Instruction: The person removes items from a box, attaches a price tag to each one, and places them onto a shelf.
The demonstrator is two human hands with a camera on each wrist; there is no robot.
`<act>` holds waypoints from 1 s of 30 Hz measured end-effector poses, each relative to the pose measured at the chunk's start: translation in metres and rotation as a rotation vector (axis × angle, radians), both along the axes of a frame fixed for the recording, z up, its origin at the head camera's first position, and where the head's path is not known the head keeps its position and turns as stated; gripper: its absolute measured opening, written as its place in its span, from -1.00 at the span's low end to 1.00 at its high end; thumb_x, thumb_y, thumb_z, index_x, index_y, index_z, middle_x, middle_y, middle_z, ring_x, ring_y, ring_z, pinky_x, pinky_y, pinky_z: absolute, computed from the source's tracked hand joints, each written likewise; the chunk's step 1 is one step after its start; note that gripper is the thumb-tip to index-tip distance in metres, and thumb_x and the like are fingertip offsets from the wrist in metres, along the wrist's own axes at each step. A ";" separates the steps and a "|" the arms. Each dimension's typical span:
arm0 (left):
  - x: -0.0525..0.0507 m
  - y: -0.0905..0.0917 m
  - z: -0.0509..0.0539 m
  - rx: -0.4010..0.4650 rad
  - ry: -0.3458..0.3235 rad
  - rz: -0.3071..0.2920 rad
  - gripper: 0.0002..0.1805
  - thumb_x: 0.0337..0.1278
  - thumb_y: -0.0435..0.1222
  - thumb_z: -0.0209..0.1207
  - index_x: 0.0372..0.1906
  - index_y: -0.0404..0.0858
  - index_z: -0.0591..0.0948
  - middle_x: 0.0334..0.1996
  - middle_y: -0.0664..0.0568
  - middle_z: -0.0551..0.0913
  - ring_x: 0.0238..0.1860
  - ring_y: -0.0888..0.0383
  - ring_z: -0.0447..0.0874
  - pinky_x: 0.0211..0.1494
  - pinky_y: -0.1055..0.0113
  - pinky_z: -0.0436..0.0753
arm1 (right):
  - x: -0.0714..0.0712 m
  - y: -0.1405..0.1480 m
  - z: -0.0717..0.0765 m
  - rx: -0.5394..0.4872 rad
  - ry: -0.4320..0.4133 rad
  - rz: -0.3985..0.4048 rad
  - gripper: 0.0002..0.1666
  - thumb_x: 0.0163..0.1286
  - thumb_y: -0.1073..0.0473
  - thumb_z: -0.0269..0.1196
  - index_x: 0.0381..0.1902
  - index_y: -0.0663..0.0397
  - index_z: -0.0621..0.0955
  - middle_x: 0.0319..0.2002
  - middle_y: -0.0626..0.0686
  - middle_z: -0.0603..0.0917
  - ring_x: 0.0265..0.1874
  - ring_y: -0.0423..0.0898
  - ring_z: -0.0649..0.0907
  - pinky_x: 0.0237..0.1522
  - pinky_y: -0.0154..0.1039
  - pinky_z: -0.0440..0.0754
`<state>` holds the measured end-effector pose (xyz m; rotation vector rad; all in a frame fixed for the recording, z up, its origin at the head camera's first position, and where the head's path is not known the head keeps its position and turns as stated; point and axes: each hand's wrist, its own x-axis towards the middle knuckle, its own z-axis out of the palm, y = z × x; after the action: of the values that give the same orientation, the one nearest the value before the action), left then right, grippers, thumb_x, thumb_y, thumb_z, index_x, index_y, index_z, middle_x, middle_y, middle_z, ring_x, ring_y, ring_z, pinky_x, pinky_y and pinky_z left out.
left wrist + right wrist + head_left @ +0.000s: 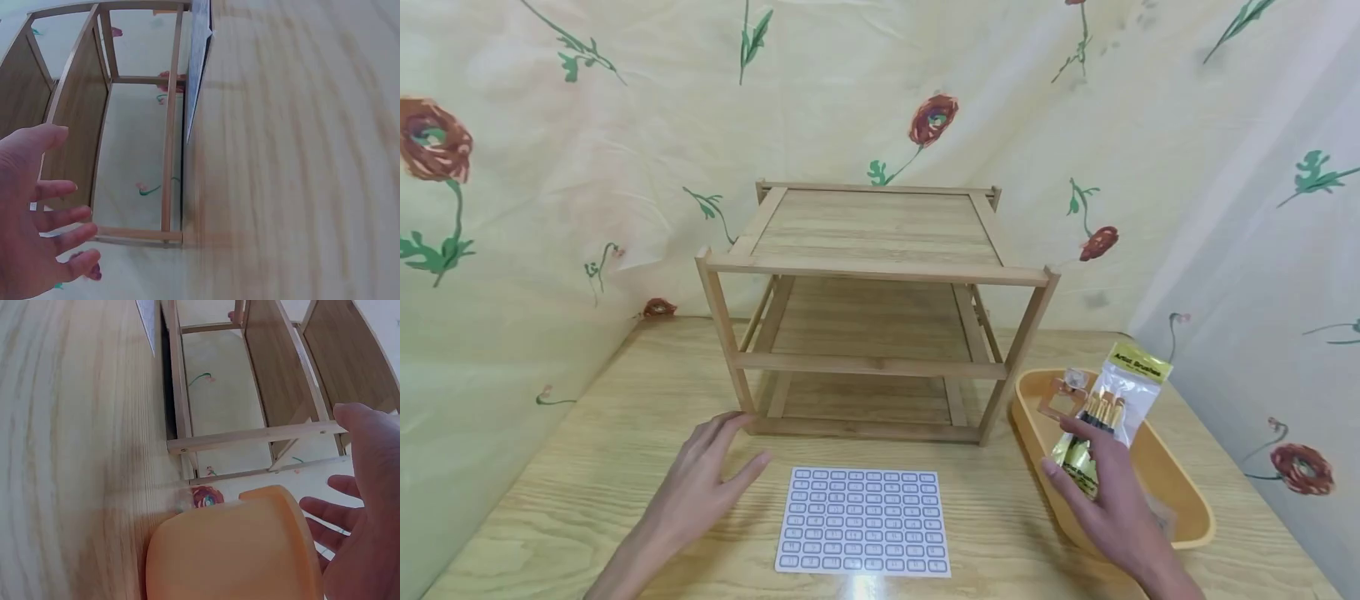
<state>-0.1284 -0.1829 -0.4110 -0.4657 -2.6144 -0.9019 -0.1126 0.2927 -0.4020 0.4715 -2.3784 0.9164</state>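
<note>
In the head view, my left hand (pixel 696 483) hovers beside the lower front left corner of a wooden shelf rack (pixel 872 364), its fingers spread and holding nothing. My right hand (pixel 1108 500) is over a yellow-orange bin (pixel 1183 492), right of the rack. Its fingers look loosely extended in the right wrist view. A clear packet of artist brushes (pixel 1105 408) leans up inside the bin, just beyond that hand; whether they touch I cannot tell. A small transparent item (pixel 1060 400) lies at the bin's back left. On the table between the hands rests a white sheet of numbered labels (pixel 862 522).
The three-tier rack stands on a light wood-grain table (pixel 587 433). Pale cloth (pixel 850 83) printed with red flowers hangs behind and at both sides. Something partly hidden lies low in the bin beside the right wrist.
</note>
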 end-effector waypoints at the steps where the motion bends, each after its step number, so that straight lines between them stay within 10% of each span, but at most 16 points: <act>1: -0.001 0.002 0.000 0.013 -0.016 -0.004 -0.40 0.43 -0.03 0.27 0.36 -0.29 0.50 0.33 -0.23 0.51 0.34 -0.28 0.42 0.23 -0.40 0.44 | -0.001 0.001 0.000 -0.018 0.001 0.004 -0.32 0.32 0.46 0.36 0.37 0.41 0.41 0.19 0.33 0.55 0.19 0.00 0.45 0.14 -0.54 0.20; 9: -0.006 0.018 0.002 0.082 -0.094 -0.044 -0.40 0.45 -0.03 0.25 0.39 -0.27 0.49 0.33 -0.24 0.51 0.32 -0.33 0.45 0.21 -0.40 0.48 | -0.003 0.007 0.001 -0.138 -0.024 -0.007 -0.46 0.37 0.54 0.26 0.29 0.37 0.45 0.08 -0.28 0.56 0.01 -0.35 0.52 0.03 -0.56 0.39; 30: -0.023 0.070 0.004 0.265 -0.151 -0.283 -0.47 0.43 -0.17 0.27 0.35 -0.32 0.51 0.22 -0.17 0.60 0.21 -0.11 0.57 0.23 -0.01 0.60 | -0.012 0.025 0.004 -0.288 -0.119 -0.072 -0.70 0.56 0.45 0.11 0.20 0.33 0.48 -0.07 -0.19 0.64 -0.10 -0.33 0.60 -0.11 -0.57 0.55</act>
<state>-0.1511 -0.1130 -0.4071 -0.7322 -2.5449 -1.4030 -0.1243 0.3172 -0.3982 0.2233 -2.2991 1.2594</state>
